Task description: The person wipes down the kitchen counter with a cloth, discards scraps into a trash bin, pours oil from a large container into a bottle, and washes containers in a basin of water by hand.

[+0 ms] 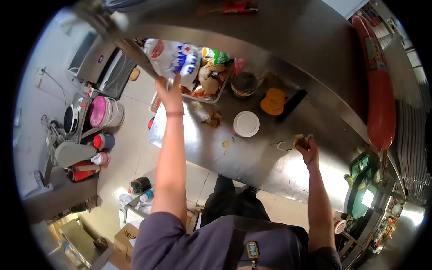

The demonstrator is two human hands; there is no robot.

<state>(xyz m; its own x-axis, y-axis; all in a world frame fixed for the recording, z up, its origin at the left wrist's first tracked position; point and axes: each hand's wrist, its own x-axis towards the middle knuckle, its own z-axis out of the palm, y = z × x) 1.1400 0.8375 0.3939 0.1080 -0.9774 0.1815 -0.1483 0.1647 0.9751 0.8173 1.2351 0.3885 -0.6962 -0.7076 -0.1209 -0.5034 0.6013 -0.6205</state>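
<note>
Plainly, the right hand pinches a brownish scrap; whether the left hand grips the metal post is unclear.

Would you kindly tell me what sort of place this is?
Probably a commercial kitchen, judging by the steel worktop, a clear tub of apparent food and the pink-lidded bucket.

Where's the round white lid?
In the head view, the round white lid is near the middle, on the metal table between the left hand and the right hand, just below the clear jar in the picture.
</note>
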